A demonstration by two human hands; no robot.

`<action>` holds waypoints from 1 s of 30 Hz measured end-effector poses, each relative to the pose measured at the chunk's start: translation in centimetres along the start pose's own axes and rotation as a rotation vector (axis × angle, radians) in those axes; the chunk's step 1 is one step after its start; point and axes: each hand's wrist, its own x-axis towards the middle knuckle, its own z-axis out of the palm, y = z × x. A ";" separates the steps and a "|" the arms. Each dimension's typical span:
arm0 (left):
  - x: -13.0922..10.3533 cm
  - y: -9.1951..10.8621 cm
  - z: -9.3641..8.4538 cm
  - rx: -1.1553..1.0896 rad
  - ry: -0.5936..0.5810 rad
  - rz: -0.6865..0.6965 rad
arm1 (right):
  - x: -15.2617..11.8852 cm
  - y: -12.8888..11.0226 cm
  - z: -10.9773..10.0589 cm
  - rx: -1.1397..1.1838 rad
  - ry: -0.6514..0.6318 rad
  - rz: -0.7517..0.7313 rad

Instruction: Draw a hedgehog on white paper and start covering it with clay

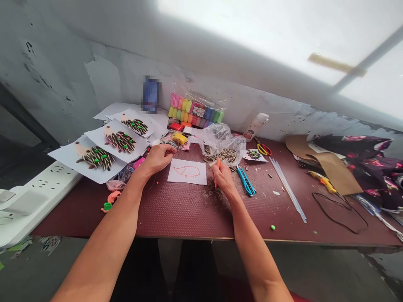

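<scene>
A white sheet of paper [187, 178] with an orange outline of a hedgehog lies on the dark red table. My right hand [223, 177], at its right side, is closed around an orange pen [218, 162] held upright. Beside the paper's upper left corner is my left hand [160, 157], its fingers drawn together; anything between them is hidden. Just beyond the right hand, striped sunflower seeds [227, 155] spill from a clear plastic bag [222, 136]. A blue box cutter [246, 181] rests to the right of that hand.
Finished hedgehog pictures [119, 141] are stacked at left by a white power strip [34, 197]. Behind are coloured clay packs [195, 111] and a white bottle [256, 125]. Scissors [263, 148], glue sticks [288, 189] and a yellow glue gun [325, 181] lie rightward.
</scene>
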 end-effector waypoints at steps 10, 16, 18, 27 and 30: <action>0.3 -0.5 0.6 0.026 0.045 -0.019 | -0.1 0.3 -0.3 -0.328 -0.070 -0.052; 0.3 -0.6 0.6 0.061 0.044 -0.030 | -0.8 -0.5 -0.3 -0.701 -0.016 0.028; 0.2 -0.5 0.6 0.052 0.033 -0.046 | -0.9 -0.8 -0.3 -0.751 -0.026 0.046; 0.2 -0.6 0.6 0.033 -0.016 -0.092 | -1.0 -1.0 -0.2 -0.767 -0.043 0.054; 0.3 -0.8 0.7 0.041 -0.021 -0.090 | -1.1 -0.9 -0.2 -0.747 -0.023 0.041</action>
